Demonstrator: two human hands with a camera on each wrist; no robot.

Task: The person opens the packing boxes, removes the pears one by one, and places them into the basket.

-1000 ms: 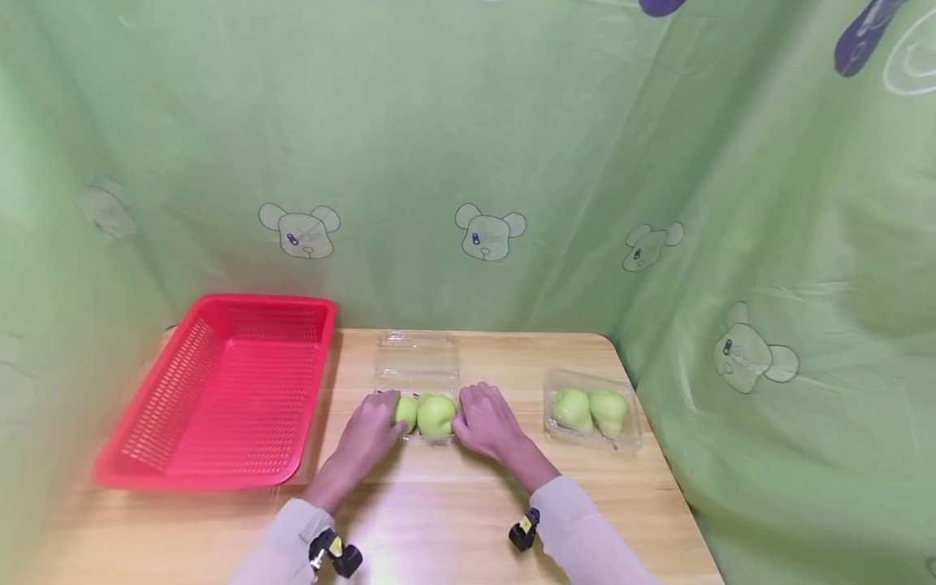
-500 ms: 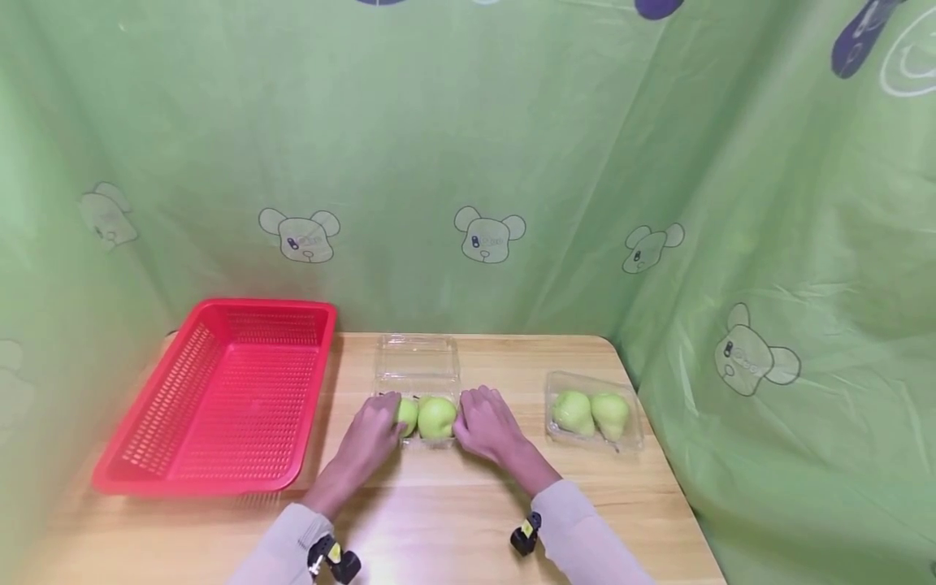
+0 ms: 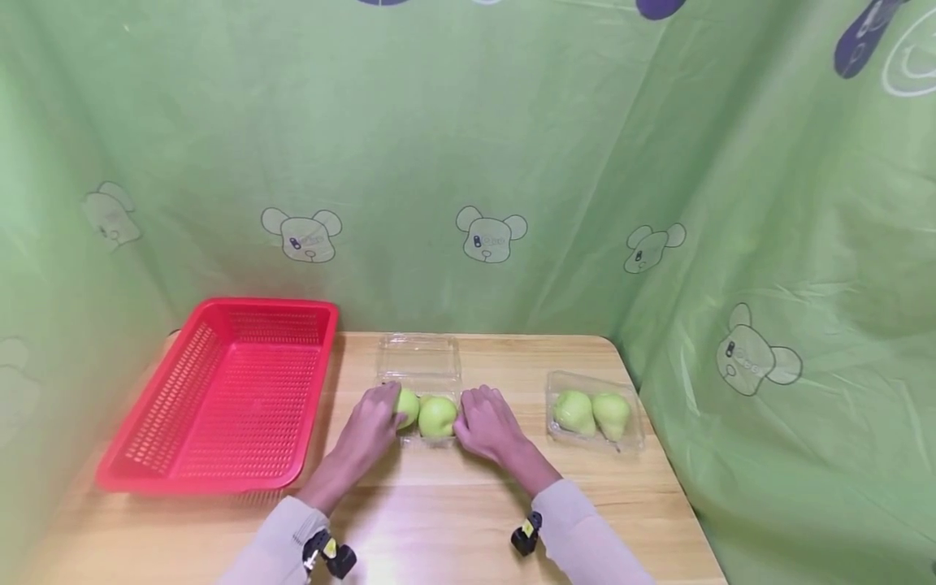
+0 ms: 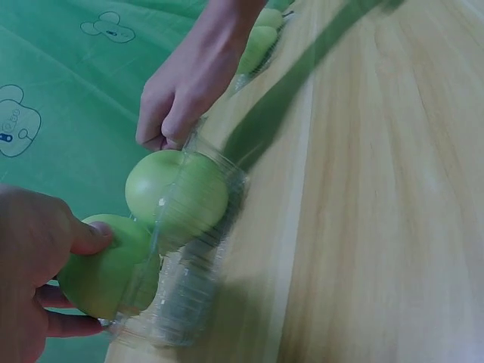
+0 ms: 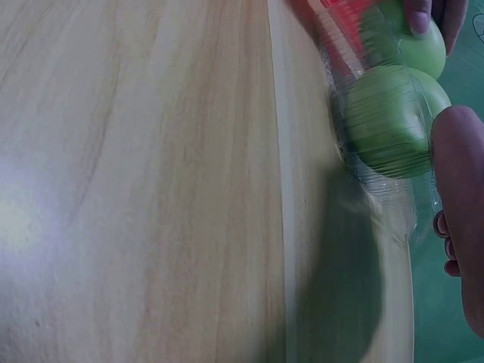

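Observation:
A clear plastic clamshell box [image 4: 185,302] lies on the table with its lid [image 3: 418,356] folded open toward the curtain. Two green apples sit side by side at it. My left hand [image 3: 369,425] grips the left apple [image 4: 113,268], thumb on top near the stem hollow and fingers round its far side. Beside it, the right apple [image 3: 437,417] rests in the box, seen through the ribbed wall in the right wrist view. My right hand [image 3: 488,422] pinches the box's right rim, its fingertips partly hidden behind the thumb.
A red slotted plastic basket [image 3: 241,406] stands at the left of the wooden table [image 3: 439,520]. On the right is a second clear box [image 3: 557,382] holding two green pears [image 3: 574,411]. A green curtain [image 3: 395,154] hangs behind and along both sides.
My left hand has shifted slightly up and away with the left apple, which now sits a little higher against its neighbour. The right hand keeps its place on the box.

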